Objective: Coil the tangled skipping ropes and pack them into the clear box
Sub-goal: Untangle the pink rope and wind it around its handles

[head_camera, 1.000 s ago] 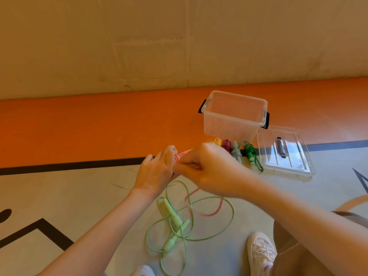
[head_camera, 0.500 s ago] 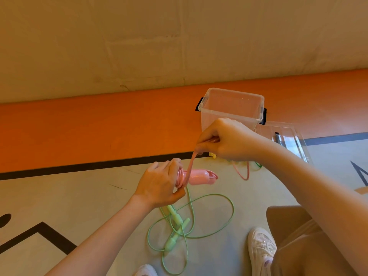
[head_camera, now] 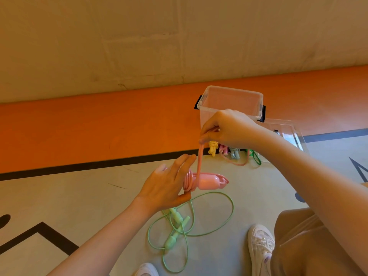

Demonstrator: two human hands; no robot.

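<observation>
Nearest the camera, two white shoes (head_camera: 261, 248) and a tan-clad knee (head_camera: 302, 242) sit at the bottom edge on the grey floor (head_camera: 79, 196), and just beyond them a pale green skipping rope (head_camera: 179, 228) lies loose in wide loops with its two handles side by side. Above it the left hand (head_camera: 169, 186) holds the pink skipping rope (head_camera: 207, 181): the handles lie level, pointing right, with several turns of cord wound round them, the thumb hooked under the coil and the fingers stretched out along its far side. From the coil a strand rises straight up to the right hand (head_camera: 229, 128), which is held higher and pinches the cord between curled fingers and thumb; the rest of the cord droops behind that hand in a loop. The two hands are apart, joined only by the taut strand. Farther back, a row of coiled ropes (head_camera: 232, 151), yellow, pink, grey-blue and green, lies on the floor against the front of the clear box (head_camera: 231, 100), which stands open on the orange strip (head_camera: 99, 126) below the wall. Its clear lid (head_camera: 286, 128) lies flat just to its right.
</observation>
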